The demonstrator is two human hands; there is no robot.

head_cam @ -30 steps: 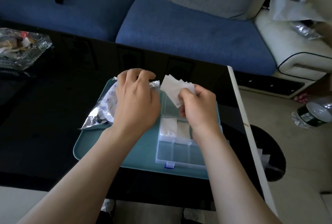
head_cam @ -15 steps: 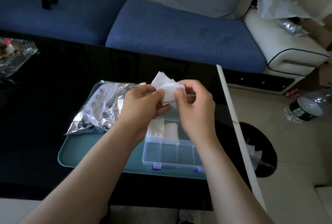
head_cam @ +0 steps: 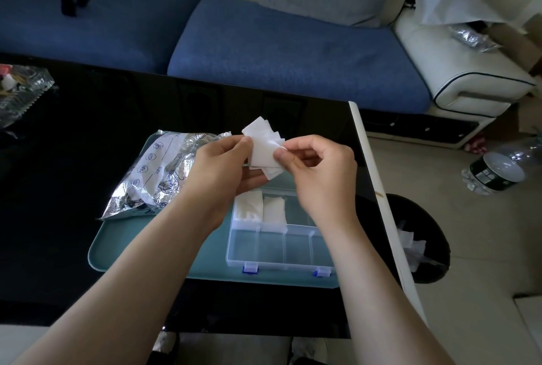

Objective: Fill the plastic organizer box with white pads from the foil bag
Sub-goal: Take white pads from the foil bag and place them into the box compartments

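Both hands (head_cam: 223,168) (head_cam: 319,171) pinch pads (head_cam: 264,144) — above box (head_cam: 278,250).

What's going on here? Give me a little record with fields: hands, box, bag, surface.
hands: left hand and right hand both hold a fanned stack of white pads above the box
box: clear organizer box, open; two far-left compartments hold pads, near row empty
bag: foil bag lying on the tray, left of the box
surface: teal tray on a black table
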